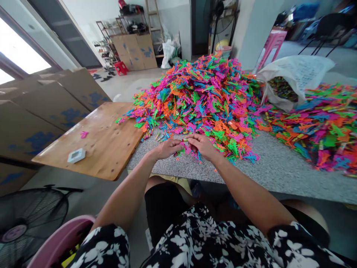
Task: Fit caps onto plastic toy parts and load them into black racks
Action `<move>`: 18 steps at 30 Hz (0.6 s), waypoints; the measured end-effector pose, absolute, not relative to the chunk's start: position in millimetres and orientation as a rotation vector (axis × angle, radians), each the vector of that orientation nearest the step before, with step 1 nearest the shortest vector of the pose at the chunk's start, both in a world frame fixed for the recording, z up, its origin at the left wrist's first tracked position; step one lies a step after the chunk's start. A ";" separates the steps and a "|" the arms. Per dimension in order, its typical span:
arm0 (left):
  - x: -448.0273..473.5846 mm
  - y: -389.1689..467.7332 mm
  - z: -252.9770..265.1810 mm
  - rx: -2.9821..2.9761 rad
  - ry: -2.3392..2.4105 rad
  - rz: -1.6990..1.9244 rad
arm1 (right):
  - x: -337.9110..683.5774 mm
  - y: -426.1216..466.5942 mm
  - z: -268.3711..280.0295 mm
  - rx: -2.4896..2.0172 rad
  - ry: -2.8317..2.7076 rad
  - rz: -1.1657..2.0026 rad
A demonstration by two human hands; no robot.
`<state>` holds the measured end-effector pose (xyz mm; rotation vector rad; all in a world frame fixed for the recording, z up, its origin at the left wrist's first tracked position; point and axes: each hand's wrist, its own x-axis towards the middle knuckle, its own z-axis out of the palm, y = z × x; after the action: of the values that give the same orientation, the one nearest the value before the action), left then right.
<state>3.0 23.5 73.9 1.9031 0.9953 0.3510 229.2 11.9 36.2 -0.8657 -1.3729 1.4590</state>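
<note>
My left hand (168, 148) and my right hand (203, 146) meet close together over the front of the granite tabletop (164, 166). A small yellowish tube with a red end (185, 140) shows between their fingertips. My right hand pinches this tube between thumb and fingers. On the left, my fingers are closed by the red end, and what they hold is too small to make out. Pink plastic pieces (187, 149) show just below the fingertips. Behind my hands rises a large heap of bright plastic toy pieces (203, 93), many shaped like little toy guns.
A wooden board (111, 139) at left carries a white hexagonal object (76, 155) and a pink piece (84, 134). A white sack (301, 70) and another heap (329, 126) lie at right. Cardboard boxes (41, 115), a fan (28, 219) and a pink tub (63, 238) stand left.
</note>
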 end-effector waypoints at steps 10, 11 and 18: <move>5.9 19.8 77.6 1.969 1.008 0.275 | 237.9 5.2 35.7 -0.884 -1.389 1.522; 6.0 19.9 77.8 1.965 1.006 0.275 | 239.1 4.2 35.9 -0.882 -1.384 1.536; 7.3 17.2 80.4 2.015 1.013 0.278 | 250.5 -1.2 42.7 -0.937 -1.568 1.474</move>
<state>7.3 17.2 80.4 2.0152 1.0132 0.2779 250.5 -1.2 42.7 -0.9368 -1.5676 1.4743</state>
